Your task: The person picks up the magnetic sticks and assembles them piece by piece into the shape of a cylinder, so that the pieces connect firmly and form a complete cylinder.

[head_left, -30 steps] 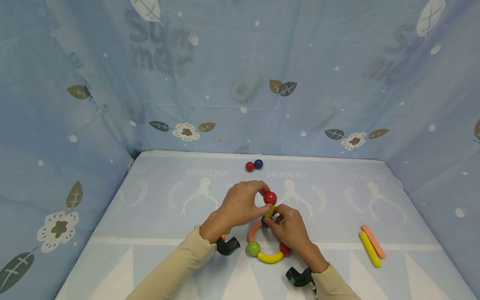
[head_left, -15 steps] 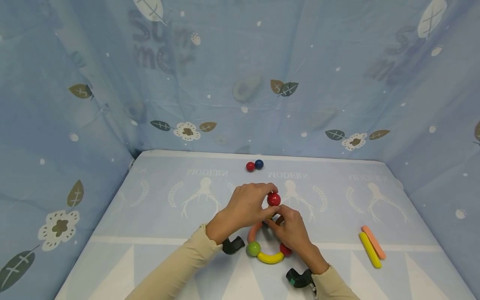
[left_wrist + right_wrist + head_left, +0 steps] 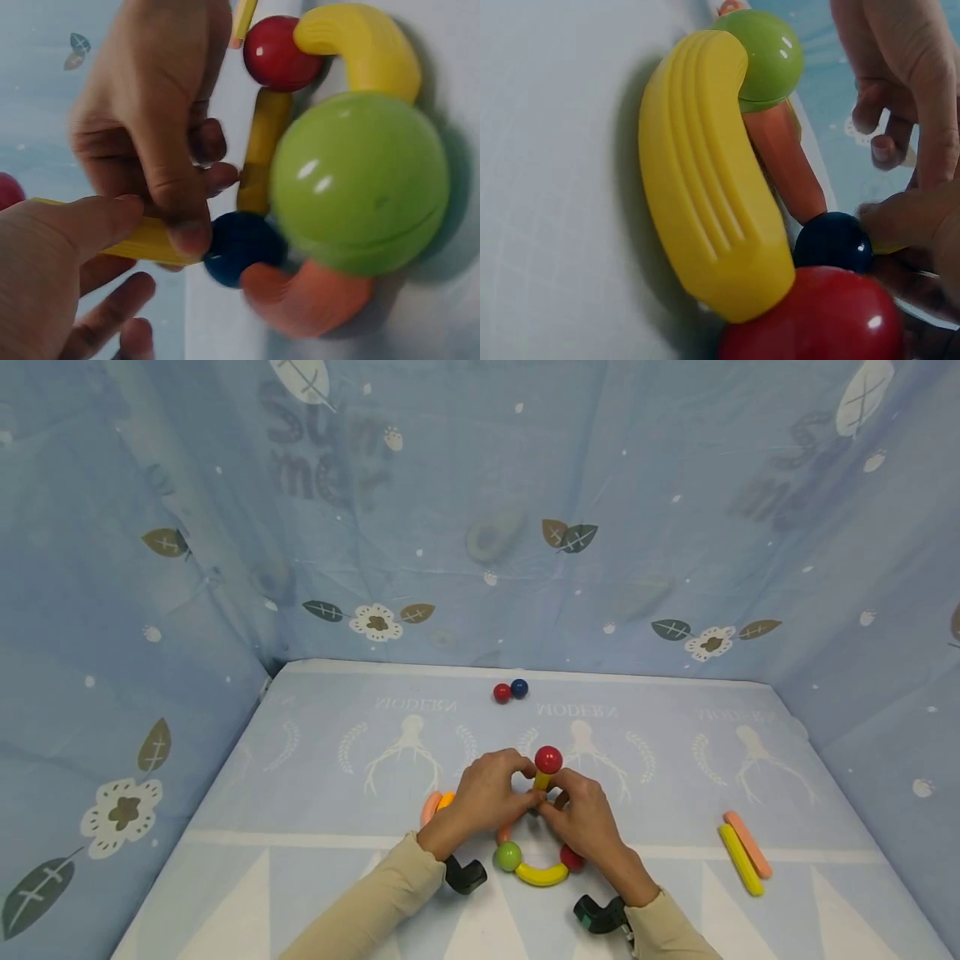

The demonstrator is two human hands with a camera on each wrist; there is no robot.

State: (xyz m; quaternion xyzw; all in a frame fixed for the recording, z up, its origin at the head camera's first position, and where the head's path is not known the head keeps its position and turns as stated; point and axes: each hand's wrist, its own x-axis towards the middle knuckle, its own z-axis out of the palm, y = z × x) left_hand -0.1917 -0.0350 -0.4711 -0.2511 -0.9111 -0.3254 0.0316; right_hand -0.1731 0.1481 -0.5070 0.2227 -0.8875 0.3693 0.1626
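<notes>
In the head view a yellow stick (image 3: 542, 781) stands upright with a red ball (image 3: 549, 759) on its top end. Its lower end meets a dark blue ball (image 3: 244, 247), best seen in the left wrist view. My left hand (image 3: 487, 793) holds the stick between thumb and fingers, below the red ball. Lower down, my right hand (image 3: 585, 814) pinches the stick close to the blue ball. Beneath the hands lies a ring of joined pieces: a green ball (image 3: 508, 857), a curved yellow piece (image 3: 542, 875), another red ball (image 3: 572, 858) and a curved orange-pink piece (image 3: 787, 161).
At the table's far edge sit a small red ball (image 3: 502, 693) and a blue ball (image 3: 519, 688). A yellow stick (image 3: 740, 860) and a salmon stick (image 3: 747, 844) lie to the right. Salmon and orange pieces (image 3: 431, 807) show beside my left wrist.
My left hand has slid down from the red ball onto the yellow stick. The ball and stick have shifted slightly right and stand more upright. My right hand has stayed nearly still.
</notes>
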